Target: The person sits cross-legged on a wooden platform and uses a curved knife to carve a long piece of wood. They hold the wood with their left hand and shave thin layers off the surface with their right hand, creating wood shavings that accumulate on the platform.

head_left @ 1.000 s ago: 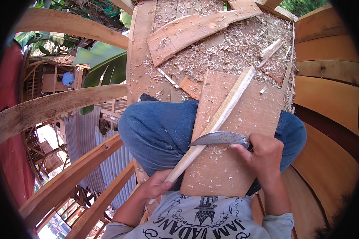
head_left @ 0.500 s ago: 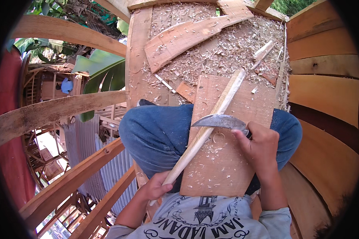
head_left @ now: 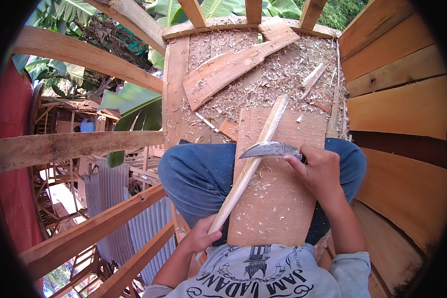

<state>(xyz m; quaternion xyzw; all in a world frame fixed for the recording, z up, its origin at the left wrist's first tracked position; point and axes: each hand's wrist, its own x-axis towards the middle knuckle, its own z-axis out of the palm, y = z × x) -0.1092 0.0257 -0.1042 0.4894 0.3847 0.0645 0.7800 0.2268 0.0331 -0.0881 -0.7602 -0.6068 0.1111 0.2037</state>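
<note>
My left hand (head_left: 202,235) is closed round the lower end of a long pale wooden stick (head_left: 248,171). The stick slants up and to the right across a flat wooden board (head_left: 275,213) that rests over my lap. In my right hand (head_left: 319,168) is a curved knife (head_left: 270,149), its handle mostly hidden by the fingers. The blade lies across the stick near its middle, its tip pointing left. Small curled shavings lie on the board beside the stick.
Wood shavings cover the plank floor (head_left: 203,59) ahead, where a larger cut board (head_left: 233,69) and small offcuts (head_left: 313,77) lie. Wooden rails (head_left: 79,144) run along the left, with a drop beyond them. A plank wall (head_left: 397,111) stands close on the right.
The view has tilted, showing more of the far end of the platform. The knife has shifted slightly along the stick, or barely moved; both hands keep their hold.
</note>
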